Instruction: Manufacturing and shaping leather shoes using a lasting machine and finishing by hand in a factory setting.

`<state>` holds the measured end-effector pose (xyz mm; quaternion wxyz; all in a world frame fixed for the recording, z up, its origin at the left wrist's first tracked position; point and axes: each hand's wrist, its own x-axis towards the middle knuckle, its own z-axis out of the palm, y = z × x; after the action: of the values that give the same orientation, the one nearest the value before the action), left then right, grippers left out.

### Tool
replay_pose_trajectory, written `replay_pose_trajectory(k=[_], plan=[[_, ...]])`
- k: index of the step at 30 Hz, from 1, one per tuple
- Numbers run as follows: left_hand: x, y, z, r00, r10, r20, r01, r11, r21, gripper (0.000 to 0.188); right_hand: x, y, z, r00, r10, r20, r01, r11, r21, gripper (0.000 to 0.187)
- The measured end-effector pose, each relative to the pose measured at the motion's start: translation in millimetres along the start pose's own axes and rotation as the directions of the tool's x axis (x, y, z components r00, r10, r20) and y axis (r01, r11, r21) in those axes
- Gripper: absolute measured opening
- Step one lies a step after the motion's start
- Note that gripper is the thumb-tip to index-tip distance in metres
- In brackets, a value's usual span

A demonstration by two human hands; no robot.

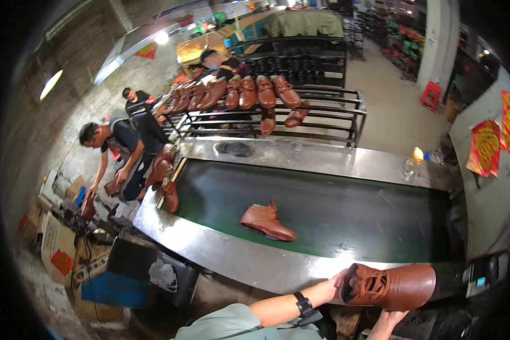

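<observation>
A brown leather lace-up shoe (408,286) is held up at the near right, its toe pointing right and its laces facing up. My left hand (332,288), a black watch on its wrist, is closed on the heel end by the opening; part of its fingers is hidden behind the shoe. From below, my right hand (392,318) grips the underside near the forefoot, with most fingers out of sight. Beyond them, another brown shoe (268,220) stands on the dark green conveyor belt (351,207), toe to the right.
A metal border (226,249) frames the belt. More brown shoes (170,194) crowd its left end, and a black sole (233,149) lies on the far border. Behind, a black rack (354,113) carries several shoes. At left, a co-worker (127,141) bends over a machine, holding shoes.
</observation>
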<state>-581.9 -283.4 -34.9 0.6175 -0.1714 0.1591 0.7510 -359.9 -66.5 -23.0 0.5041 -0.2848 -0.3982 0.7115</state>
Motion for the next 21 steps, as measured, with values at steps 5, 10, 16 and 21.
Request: replay_pose_trajectory(k=[5, 10, 16, 21], plan=[[-21, -57, 22, 0.985, -0.171, -0.038, 0.175, 0.977, 0.121, 0.041, -119, -141, 35, 0.870, 0.062, -0.490, 0.014, 0.989, 0.149, 0.045], [-7, -135, 100, 0.795, -0.590, -0.139, 0.599, 0.726, 0.339, 0.043, -176, -219, 18, 0.781, -0.160, -0.603, 0.143, 0.987, -0.077, 0.050], [-10, -249, 99, 0.723, -0.657, -0.214, 0.657, 0.558, 0.506, 0.046, -261, -278, -77, 0.644, -0.222, -0.733, 0.188, 0.974, -0.129, 0.064], [3, -305, 37, 0.690, -0.718, 0.087, 0.455, 0.524, 0.720, 0.029, -298, -290, -153, 0.513, -0.364, -0.778, -0.003, 0.905, -0.426, 0.035]])
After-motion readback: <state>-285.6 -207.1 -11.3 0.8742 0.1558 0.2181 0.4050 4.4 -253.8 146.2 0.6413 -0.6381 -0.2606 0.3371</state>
